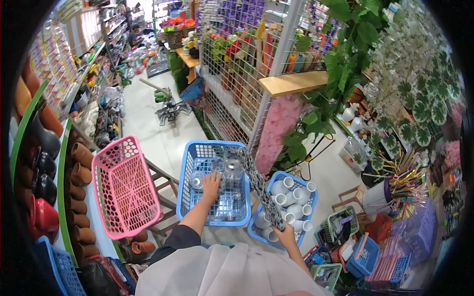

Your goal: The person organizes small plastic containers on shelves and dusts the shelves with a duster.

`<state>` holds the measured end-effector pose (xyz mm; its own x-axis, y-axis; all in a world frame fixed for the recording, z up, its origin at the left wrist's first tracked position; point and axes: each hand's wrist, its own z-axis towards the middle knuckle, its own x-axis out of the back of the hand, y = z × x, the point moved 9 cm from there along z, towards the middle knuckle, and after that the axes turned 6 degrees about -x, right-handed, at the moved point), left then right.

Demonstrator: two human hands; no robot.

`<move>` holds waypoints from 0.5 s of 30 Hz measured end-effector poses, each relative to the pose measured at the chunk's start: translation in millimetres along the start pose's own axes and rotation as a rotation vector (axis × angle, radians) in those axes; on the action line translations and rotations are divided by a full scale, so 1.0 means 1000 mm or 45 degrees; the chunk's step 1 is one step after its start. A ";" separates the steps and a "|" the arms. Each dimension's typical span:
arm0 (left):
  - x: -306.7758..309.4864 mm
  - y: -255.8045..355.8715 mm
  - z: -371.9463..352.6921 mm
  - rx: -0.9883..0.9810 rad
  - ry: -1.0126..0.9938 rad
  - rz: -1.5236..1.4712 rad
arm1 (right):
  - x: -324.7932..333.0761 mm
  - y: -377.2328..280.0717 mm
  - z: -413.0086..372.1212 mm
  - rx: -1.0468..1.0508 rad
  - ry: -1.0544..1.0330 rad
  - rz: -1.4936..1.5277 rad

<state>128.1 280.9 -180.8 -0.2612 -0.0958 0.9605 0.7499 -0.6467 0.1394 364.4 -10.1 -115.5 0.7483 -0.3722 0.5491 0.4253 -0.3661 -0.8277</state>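
My left hand (211,187) reaches into a blue plastic basket (213,142), fingers spread over the clear glass vases (233,170) inside it. It seems to touch one of them, though the contact is hard to make out. A white-rimmed round glass piece (197,180) lies by my fingertips. In my right hand (284,236) is the lower end of a long, shaggy black-and-white duster (264,192). The duster slants up and left, its far end above the glass vases. Below it, a second blue basket (314,202) holds several white vases (295,212), partly covered by the duster.
A pink basket (96,185) stands at left beside shelves of terracotta pots (81,173). A wire-grid rack (232,106) with a wooden ledge (294,83) rises ahead. Smaller baskets (363,256) crowd the lower right. Metal stand parts (170,112) lie on the aisle floor.
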 end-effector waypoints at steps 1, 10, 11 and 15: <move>-0.003 -0.003 0.002 0.049 -0.075 -0.013 | 0.003 0.005 -0.005 -0.011 0.015 0.000; 0.084 -0.022 -0.041 0.245 0.325 -0.638 | 0.011 0.016 -0.021 -0.352 0.010 0.321; 0.085 -0.026 -0.048 0.260 0.335 -0.616 | 0.008 0.014 -0.018 -0.338 -0.013 0.330; 0.079 -0.032 -0.064 0.637 0.287 -2.249 | -0.020 -0.007 -0.005 -0.006 -0.300 0.283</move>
<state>44.9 245.7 -124.5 -0.8808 0.2463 -0.4044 -0.3751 0.1581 0.9134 343.7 -4.6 -120.1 0.9200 -0.2363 0.3127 0.2364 -0.3019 -0.9235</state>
